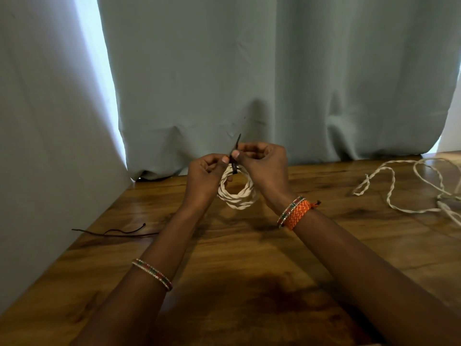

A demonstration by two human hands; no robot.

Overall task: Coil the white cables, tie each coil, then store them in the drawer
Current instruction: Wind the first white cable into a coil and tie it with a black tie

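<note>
A small coil of white twisted cable (238, 196) hangs between my hands just above the wooden table (249, 258). A dark tie (235, 161) wraps the top of the coil, its free end sticking up. My left hand (207, 176) holds the coil's left side and pinches at the tie. From the right, my right hand (262, 163) pinches the tie with thumb and forefinger. Loose white cable (411, 188) lies uncoiled on the table at the far right.
Two more dark ties (117, 233) lie on the table at the left near its edge. A grey-green curtain (249, 71) hangs right behind the table. A pale wall (37, 146) borders the table's left side. No drawer is in view.
</note>
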